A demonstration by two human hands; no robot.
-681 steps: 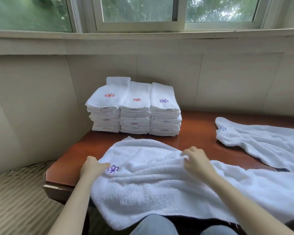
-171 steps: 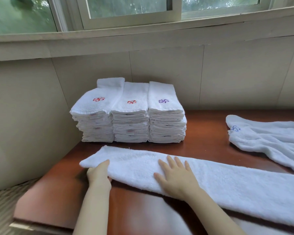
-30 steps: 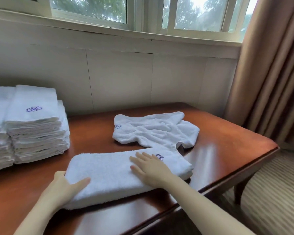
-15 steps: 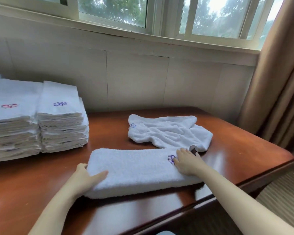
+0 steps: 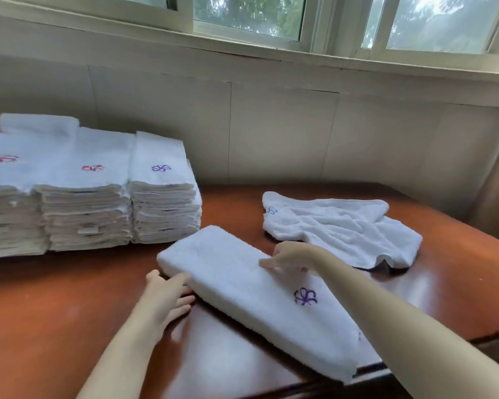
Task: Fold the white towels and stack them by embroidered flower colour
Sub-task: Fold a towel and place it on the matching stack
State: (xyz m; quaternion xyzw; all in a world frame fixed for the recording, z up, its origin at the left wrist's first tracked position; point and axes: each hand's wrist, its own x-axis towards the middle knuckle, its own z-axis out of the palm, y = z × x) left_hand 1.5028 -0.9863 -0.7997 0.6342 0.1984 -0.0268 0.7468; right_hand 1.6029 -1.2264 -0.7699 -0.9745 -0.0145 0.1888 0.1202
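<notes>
Folding the long towel (image 5: 242, 289) down to stack size is judged to be the step in hand. The towel lies as a thick strip, slantwise on the tabletop (image 5: 55, 326). Its near end overhangs the near edge, and its purple flower (image 5: 305, 296) faces up toward that end. The left hand (image 5: 163, 298) sits at the strip's far-left end, with its fingers (image 5: 182, 279) straight and slightly apart. They touch the end edge without clamping it. The right hand (image 5: 291, 254) hovers low over the far long edge. Blur makes it impossible to tell whether its fingers pinch the cloth.

Recommended procedure:
1. Draw the overhanging end fully onto the tabletop.
2. Square both long edges.
3. Fold so that the flower finishes on the upper, outer face.
4. Press the crease flat before lifting, as thick terry is likely to spring open.
5. Carry the packet with both hands to the purple-flower stack.

Count:
- **Hands:** two.
- **Folded strip:** one.
- **Unfolded towel:** one unfolded towel (image 5: 343, 228), crumpled, beyond the right hand, showing one bluish-purple flower (image 5: 271, 210).
- **Stacks:** three, further back on the left, touching side by side. The purple-flower stack (image 5: 163, 197) is nearest the strip, then a red-flower stack (image 5: 87, 208), then a pink-red-flower stack (image 5: 9, 214) cut by the frame edge.
- **Layers per stack:** too fine to count.

Behind the stacks runs a panelled wall under a window (image 5: 248, 12).
</notes>
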